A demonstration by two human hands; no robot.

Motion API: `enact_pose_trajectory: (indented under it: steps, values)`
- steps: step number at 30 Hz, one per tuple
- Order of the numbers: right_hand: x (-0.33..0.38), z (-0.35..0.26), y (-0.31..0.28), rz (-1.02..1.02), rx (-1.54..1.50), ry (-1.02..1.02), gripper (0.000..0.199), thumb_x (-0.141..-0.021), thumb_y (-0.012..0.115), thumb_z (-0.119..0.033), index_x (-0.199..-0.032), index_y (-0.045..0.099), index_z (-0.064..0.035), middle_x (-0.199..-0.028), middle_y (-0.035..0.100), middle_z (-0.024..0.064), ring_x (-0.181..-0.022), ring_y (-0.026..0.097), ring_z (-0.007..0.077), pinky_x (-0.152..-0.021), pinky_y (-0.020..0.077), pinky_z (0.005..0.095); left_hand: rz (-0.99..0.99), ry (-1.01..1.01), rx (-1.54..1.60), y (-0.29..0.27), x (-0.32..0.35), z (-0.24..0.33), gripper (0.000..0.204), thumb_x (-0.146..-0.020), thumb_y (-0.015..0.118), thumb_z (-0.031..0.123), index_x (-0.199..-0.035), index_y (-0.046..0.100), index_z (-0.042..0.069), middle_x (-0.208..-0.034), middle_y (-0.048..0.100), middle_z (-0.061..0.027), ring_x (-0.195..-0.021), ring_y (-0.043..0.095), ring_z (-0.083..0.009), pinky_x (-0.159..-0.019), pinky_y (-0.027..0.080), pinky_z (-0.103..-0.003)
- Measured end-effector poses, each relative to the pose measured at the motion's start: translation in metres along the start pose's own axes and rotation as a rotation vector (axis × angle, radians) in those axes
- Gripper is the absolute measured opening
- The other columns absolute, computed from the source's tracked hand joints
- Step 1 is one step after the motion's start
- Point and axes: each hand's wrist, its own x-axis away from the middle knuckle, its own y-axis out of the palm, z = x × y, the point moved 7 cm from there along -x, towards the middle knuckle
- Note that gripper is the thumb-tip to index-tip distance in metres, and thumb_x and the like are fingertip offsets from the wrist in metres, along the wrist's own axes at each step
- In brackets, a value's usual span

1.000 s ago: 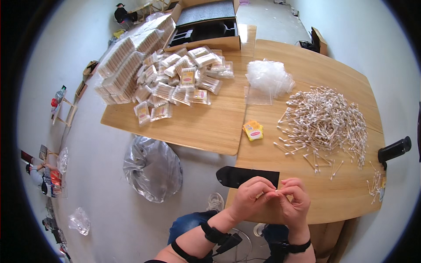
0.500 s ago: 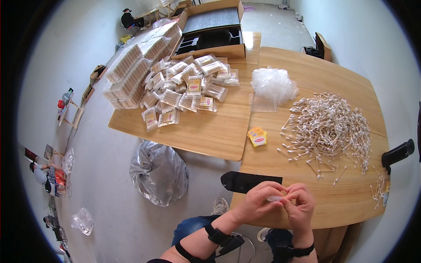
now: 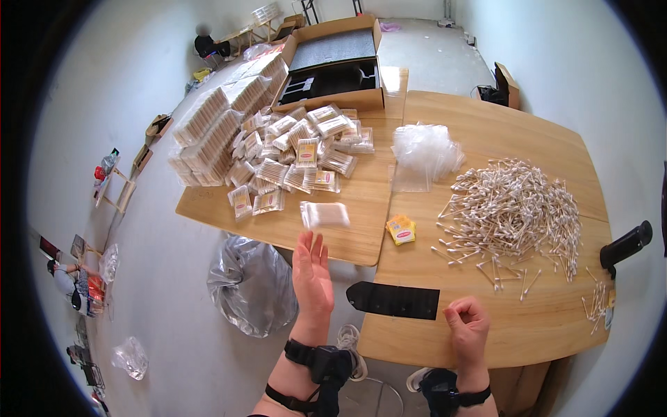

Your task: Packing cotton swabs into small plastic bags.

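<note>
My left hand (image 3: 314, 278) is open with straight fingers, raised at the front edge of the left table. Just beyond its fingertips is a blurred clear packet of cotton swabs (image 3: 325, 214), apart from the hand. My right hand (image 3: 469, 328) is closed, thumb against curled fingers, above the right table's near edge; what it holds, if anything, is hidden. Between the hands lies a flat black strip (image 3: 394, 300). Beyond it rests a small stack of yellow cards (image 3: 401, 230). Loose cotton swabs (image 3: 517, 208) form a big heap on the right, with empty clear bags (image 3: 427, 153) behind.
Filled swab packets (image 3: 295, 149) are piled on the left table, beside stacked bundles of packets (image 3: 208, 135). An open cardboard box (image 3: 333, 66) stands behind them. A black cylinder (image 3: 625, 247) is at the right edge. A grey plastic bag (image 3: 250, 285) sits on the floor.
The hands have parted. My left hand has opened and moved left; the swab packet has left the hands and is now over the left table. My right hand has lowered slightly.
</note>
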Motion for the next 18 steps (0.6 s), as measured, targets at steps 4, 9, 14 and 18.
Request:
enact_pose_trajectory:
  steps: [4, 9, 14, 18]
  values:
    - [0.000, 0.015, -0.001, 0.010, 0.003, 0.111, 0.015, -0.090, 0.073, -0.002, -0.084, 0.059, -0.0054, -0.080, 0.057, -0.0023, -0.069, 0.050, 0.0052, -0.063, 0.0410, 0.0200, 0.166, -0.129, -0.121, -0.004, 0.016, -0.019, 0.031, -0.107, 0.048, 0.022, -0.132, 0.050, 0.005, -0.124, 0.060, -0.0091, -0.114, 0.058, -0.0194, -0.100, 0.046, -0.036]
    - [-0.004, 0.018, 0.011, 0.107, 0.082, 0.148, 0.009, -0.091, 0.071, -0.002, -0.091, 0.063, -0.0046, -0.078, 0.058, -0.0036, -0.067, 0.050, 0.0037, -0.061, 0.0428, 0.0205, 0.012, -0.031, -0.383, 0.014, 0.020, -0.021, 0.024, -0.106, 0.047, 0.013, -0.127, 0.054, 0.003, -0.117, 0.064, -0.0087, -0.105, 0.062, -0.0166, -0.092, 0.051, -0.032]
    - [-0.009, 0.021, 0.016, 0.103, 0.199, 0.053, 0.008, -0.091, 0.068, -0.002, -0.098, 0.065, -0.0028, -0.081, 0.063, 0.0017, -0.069, 0.058, 0.0084, -0.063, 0.0478, 0.0243, -0.306, 0.209, -0.780, 0.046, 0.024, -0.009, 0.027, -0.102, 0.052, 0.009, -0.128, 0.058, -0.001, -0.123, 0.064, -0.0131, -0.114, 0.061, -0.0215, -0.100, 0.047, -0.032]
    - [-0.010, 0.019, 0.007, 0.094, 0.228, 0.031, 0.008, -0.091, 0.067, -0.001, -0.099, 0.065, -0.0008, -0.084, 0.066, 0.0059, -0.070, 0.062, 0.0122, -0.065, 0.0508, 0.0268, -0.685, 0.399, -1.138, 0.117, 0.012, -0.036, 0.034, -0.098, 0.060, 0.015, -0.130, 0.060, 0.002, -0.133, 0.058, -0.0226, -0.124, 0.056, -0.0348, -0.105, 0.043, -0.042]
